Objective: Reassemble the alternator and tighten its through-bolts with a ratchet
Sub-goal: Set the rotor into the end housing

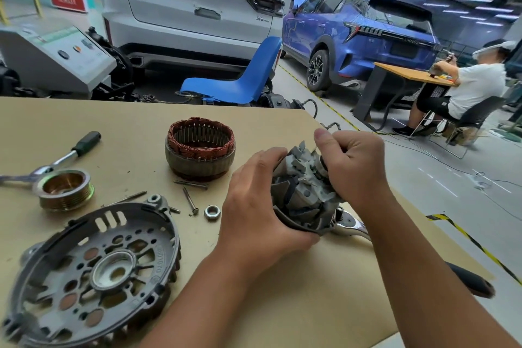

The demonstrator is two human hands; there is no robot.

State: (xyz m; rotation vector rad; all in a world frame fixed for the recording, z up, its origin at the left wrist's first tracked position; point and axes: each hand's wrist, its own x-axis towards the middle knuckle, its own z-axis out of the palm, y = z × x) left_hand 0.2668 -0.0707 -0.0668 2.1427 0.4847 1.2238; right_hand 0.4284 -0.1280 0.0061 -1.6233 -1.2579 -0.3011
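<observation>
Both my hands hold the grey claw-pole rotor (303, 192) just above the table's right side. My left hand (260, 206) grips its lower end and dark fan plate. My right hand (353, 167) curls round its upper shaft end. The copper-wound stator (200, 147) stands behind them. A dark alternator end housing (93, 265) lies at the front left. The grooved pulley (63, 189) sits at the left, with several through-bolts (189, 200) and a nut (211, 212) between. One ratchet (353, 225) lies under the rotor; another ratchet (67, 157) lies at the far left.
The tan table (282, 291) ends just right of my right arm. Beyond it are a blue chair (240, 79), a grey machine (53, 56), a white car and a blue car. A seated person (463, 87) works at another table at the far right.
</observation>
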